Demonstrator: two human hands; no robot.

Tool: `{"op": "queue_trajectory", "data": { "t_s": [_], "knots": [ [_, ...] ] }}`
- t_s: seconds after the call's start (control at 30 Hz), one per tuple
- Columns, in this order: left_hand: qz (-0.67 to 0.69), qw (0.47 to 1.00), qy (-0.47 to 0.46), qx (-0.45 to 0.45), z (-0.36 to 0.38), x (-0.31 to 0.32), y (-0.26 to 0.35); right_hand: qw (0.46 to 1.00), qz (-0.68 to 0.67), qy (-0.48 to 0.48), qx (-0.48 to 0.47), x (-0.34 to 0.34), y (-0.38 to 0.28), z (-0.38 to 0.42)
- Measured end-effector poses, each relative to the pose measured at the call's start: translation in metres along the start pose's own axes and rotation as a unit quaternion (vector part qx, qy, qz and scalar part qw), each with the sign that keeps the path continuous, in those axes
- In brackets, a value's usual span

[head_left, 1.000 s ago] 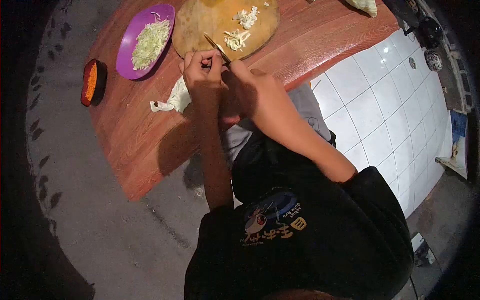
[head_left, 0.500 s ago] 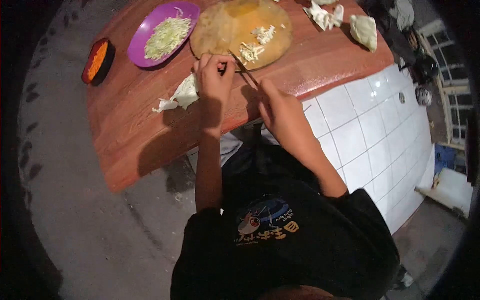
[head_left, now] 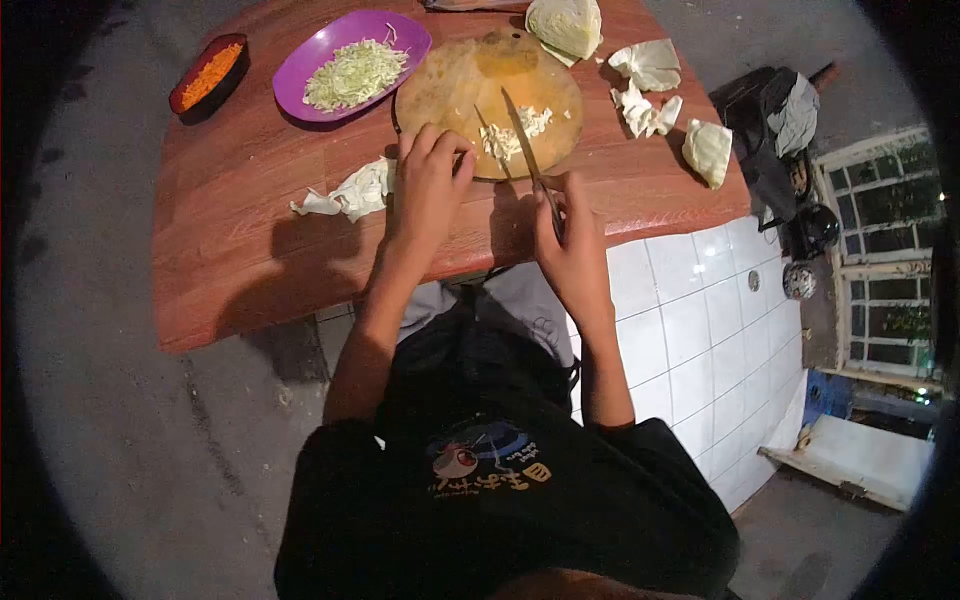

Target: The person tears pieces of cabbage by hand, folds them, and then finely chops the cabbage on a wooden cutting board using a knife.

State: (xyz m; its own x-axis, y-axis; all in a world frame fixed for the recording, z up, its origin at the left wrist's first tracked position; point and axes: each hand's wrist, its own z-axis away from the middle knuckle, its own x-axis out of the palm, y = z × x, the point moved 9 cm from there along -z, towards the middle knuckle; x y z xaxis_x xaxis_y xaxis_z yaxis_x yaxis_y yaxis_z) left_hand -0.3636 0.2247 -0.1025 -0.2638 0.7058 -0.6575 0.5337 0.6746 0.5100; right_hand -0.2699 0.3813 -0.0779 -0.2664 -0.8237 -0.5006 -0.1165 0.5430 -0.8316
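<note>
My right hand (head_left: pixel 575 245) is wrapped round the handle of a knife (head_left: pixel 524 130). Its blade points away from me over the round wooden cutting board (head_left: pixel 440 80), beside small heaps of chopped cabbage (head_left: pixel 500 143). At the board's near left edge is my left hand (head_left: pixel 430 190), fingers bent and somewhat apart, with nothing visible in them. Just left of that hand, torn cabbage leaves (head_left: pixel 360 192) lie on the table. A purple dish (head_left: pixel 290 80) beyond them holds shredded cabbage (head_left: pixel 355 75).
A cut cabbage (head_left: pixel 565 27) sits behind the board. Cabbage leaves (head_left: pixel 645 65) and a cabbage chunk (head_left: pixel 707 152) lie on the right of the wooden table (head_left: pixel 240 190). At the far left stands a dark bowl (head_left: pixel 215 92) of shredded orange vegetable (head_left: pixel 212 77). White tiles (head_left: pixel 690 330) adjoin the table.
My right hand has swung the knife's tip away and to the right over the board. My left hand's fingers have loosened from their pinch. The view has shifted, bringing the cut cabbage into sight.
</note>
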Motion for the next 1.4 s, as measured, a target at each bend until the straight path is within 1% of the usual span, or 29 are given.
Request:
{"op": "queue_trajectory", "data": {
  "t_s": [0.03,0.07,0.1,0.17,0.2,0.23,0.3,0.37,0.4,0.47,0.5,0.53,0.57,0.6,0.63,0.7,0.77,0.9,0.93,0.97,1.0,1.07,1.13,1.2,1.23,1.3,1.33,1.37,1.4],
  "knots": [
    [0.002,1.0,0.007,-0.005,-0.002,0.002,0.002,0.999,-0.023,0.024,-0.002,-0.005,0.004,0.0],
    [0.024,1.0,-0.006,0.006,-0.006,0.007,0.008,0.998,-0.047,0.047,-0.002,-0.011,0.009,0.001],
    [0.046,0.999,-0.019,0.019,-0.008,0.012,0.014,0.998,-0.044,0.044,-0.006,-0.013,0.012,0.002],
    [0.05,0.998,-0.024,0.019,-0.012,0.014,0.02,0.999,-0.013,0.032,0.031,-0.016,0.026,0.003],
    [0.054,0.998,-0.035,0.02,-0.013,0.017,0.024,0.999,-0.011,0.034,0.031,-0.018,0.03,0.004],
    [0.056,0.998,-0.036,0.022,-0.014,0.018,0.025,0.999,-0.012,0.032,0.027,-0.02,0.034,0.006],
    [0.103,0.994,-0.01,0.028,-0.017,0.012,0.023,0.999,-0.01,0.033,0.023,-0.027,0.036,0.008],
    [0.119,0.992,-0.026,0.014,-0.015,0.01,0.016,0.996,-0.041,-0.05,0.063,-0.022,0.041,0.008],
    [0.132,0.99,-0.042,-0.001,-0.014,0.01,0.011,0.996,-0.041,-0.05,0.062,-0.025,0.04,0.007],
    [0.133,0.99,-0.037,-0.005,-0.011,0.006,0.007,0.996,0.023,-0.087,0.026,-0.025,0.033,0.006],
    [0.133,0.99,-0.036,-0.008,-0.01,0.004,0.005,0.996,0.021,-0.086,0.025,-0.026,0.032,0.004],
    [0.131,0.991,-0.037,-0.006,-0.007,0.003,0.004,0.994,0.055,-0.089,0.014,-0.027,0.031,0.003],
    [0.128,0.991,-0.015,-0.037,-0.005,-0.001,-0.003,0.992,0.089,-0.09,0.003,-0.028,0.03,0.002],
    [0.127,0.99,0.006,-0.068,-0.002,-0.005,-0.009,0.992,0.086,-0.087,0.003,-0.029,0.032,0.001],
    [0.126,0.99,0.005,-0.065,0.001,-0.008,-0.009,0.991,0.096,-0.094,-0.01,-0.029,0.031,0.001],
    [0.069,0.996,0.011,-0.052,0.004,-0.017,-0.005,0.989,0.106,-0.103,-0.022,-0.03,0.03,0.0],
    [0.075,0.996,0.011,-0.051,0.003,-0.014,-0.01,0.98,0.126,-0.152,-0.012,-0.023,0.034,-0.001],
    [0.104,0.993,0.0,-0.052,-0.01,-0.004,-0.007,0.981,0.137,-0.131,-0.032,-0.028,0.032,-0.014],
    [0.105,0.993,0.0,-0.051,-0.015,-0.001,-0.007,0.98,0.162,-0.108,-0.034,-0.033,0.034,-0.018],
    [0.082,0.997,0.004,0.004,-0.02,0.0,0.003,0.978,0.186,-0.085,-0.037,-0.038,0.033,-0.02],
    [0.058,0.997,0.008,0.057,-0.024,0.0,0.012,0.978,0.187,-0.086,-0.037,-0.041,0.03,-0.02],
    [0.07,0.995,0.001,0.066,-0.031,0.002,0.012,0.986,0.137,-0.097,-0.008,-0.044,0.026,-0.016],
    [0.081,0.994,-0.006,0.077,-0.035,-0.001,0.012,0.985,0.132,-0.109,-0.001,-0.042,0.026,-0.011],
    [0.134,0.991,-0.025,-0.003,-0.039,-0.011,-0.003,0.984,0.128,-0.12,0.01,-0.039,0.03,-0.009],
    [0.134,0.991,-0.027,-0.003,-0.039,-0.018,-0.001,0.984,0.117,-0.134,0.005,-0.035,0.032,-0.008],
    [0.165,0.981,-0.04,-0.093,-0.036,-0.029,-0.012,0.984,0.103,-0.145,0.003,-0.025,0.035,-0.007],
    [0.136,0.989,-0.016,-0.051,-0.033,-0.036,-0.014,0.985,0.079,-0.149,-0.027,-0.017,0.031,-0.007],
    [0.137,0.989,-0.02,-0.046,-0.028,-0.038,-0.017,0.985,0.055,-0.152,-0.056,-0.011,0.025,-0.007],
    [0.134,0.988,-0.027,-0.068,-0.022,-0.04,-0.023,0.983,0.069,-0.152,-0.075,-0.007,0.019,-0.009]
  ]
}}
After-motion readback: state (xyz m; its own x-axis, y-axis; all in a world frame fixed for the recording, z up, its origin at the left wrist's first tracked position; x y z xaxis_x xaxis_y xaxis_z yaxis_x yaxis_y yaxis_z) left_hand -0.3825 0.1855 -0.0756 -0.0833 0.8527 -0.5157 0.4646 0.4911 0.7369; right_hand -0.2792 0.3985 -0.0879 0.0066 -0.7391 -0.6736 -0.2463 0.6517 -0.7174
